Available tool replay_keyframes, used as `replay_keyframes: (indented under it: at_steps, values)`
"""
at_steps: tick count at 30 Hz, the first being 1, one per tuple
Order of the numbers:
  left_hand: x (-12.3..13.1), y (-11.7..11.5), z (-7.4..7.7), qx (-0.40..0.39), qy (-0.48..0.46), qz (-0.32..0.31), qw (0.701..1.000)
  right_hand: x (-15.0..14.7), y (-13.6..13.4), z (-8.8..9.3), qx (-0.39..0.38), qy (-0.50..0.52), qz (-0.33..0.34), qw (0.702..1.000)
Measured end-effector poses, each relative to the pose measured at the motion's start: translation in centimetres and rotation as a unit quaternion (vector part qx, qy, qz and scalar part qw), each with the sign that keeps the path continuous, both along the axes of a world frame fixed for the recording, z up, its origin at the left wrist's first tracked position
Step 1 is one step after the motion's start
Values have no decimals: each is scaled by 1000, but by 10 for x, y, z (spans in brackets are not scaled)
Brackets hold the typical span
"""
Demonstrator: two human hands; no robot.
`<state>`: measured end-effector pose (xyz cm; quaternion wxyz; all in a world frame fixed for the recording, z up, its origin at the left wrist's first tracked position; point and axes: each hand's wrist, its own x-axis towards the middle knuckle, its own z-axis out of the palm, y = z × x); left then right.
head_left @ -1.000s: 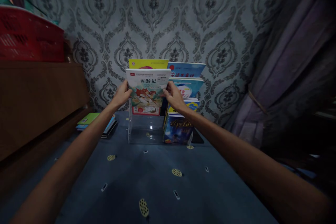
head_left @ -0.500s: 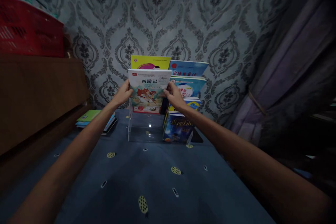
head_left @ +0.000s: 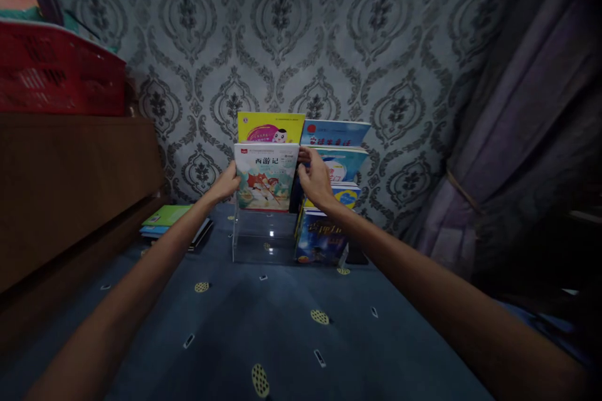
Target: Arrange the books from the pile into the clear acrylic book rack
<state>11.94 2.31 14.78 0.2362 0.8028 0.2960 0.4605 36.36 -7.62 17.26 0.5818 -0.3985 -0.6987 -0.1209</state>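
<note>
A white-topped storybook (head_left: 266, 182), with a figure in a red cape on its cover, stands upright in a clear acrylic book rack (head_left: 263, 254). My left hand (head_left: 224, 184) is closed at its left edge. At the upper right edge of the same book, my right hand (head_left: 316, 178) has its fingers bent against it, the thumb off the cover. Behind it rises a yellow book (head_left: 271, 122). To the right, the rack also holds a blue book (head_left: 336, 133), a teal book (head_left: 352, 163) and a dark blue book (head_left: 322, 239) in front.
A short stack of books (head_left: 164, 218) lies on the left of the dark patterned cloth (head_left: 254, 326). Farther left, a red plastic basket (head_left: 61, 72) sits on a brown wooden cabinet (head_left: 79, 182). A tied curtain (head_left: 451, 200) hangs at right, with patterned wallpaper behind.
The storybook has gone down and back into the rack, showing more of the yellow book behind. My right thumb has come off its cover. The view has tilted up slightly.
</note>
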Motion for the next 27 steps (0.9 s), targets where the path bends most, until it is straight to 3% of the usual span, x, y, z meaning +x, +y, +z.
replay_keyframes:
  at_steps: [3, 6, 8, 12, 19, 27]
  values:
    - [4, -10, 0, 51, 52, 97, 993, 2, -6, 8, 28, -52, -64, 996]
    - [9, -25, 2, 115, 139, 219, 959, 2, -9, 14, 35, -126, -124, 984]
    - [11, -34, 3, 147, 179, 264, 936, 1, -9, 15, 14, -180, -154, 971]
    - [14, -41, 3, 166, 172, 252, 938, -1, -10, 14, -21, -249, -219, 943]
    - [14, -28, -4, 191, 128, 223, 947, -4, -11, 14, -16, -288, -270, 919]
    - [14, -31, 0, 152, 175, 249, 940, -4, -3, 14, 11, -288, -281, 915]
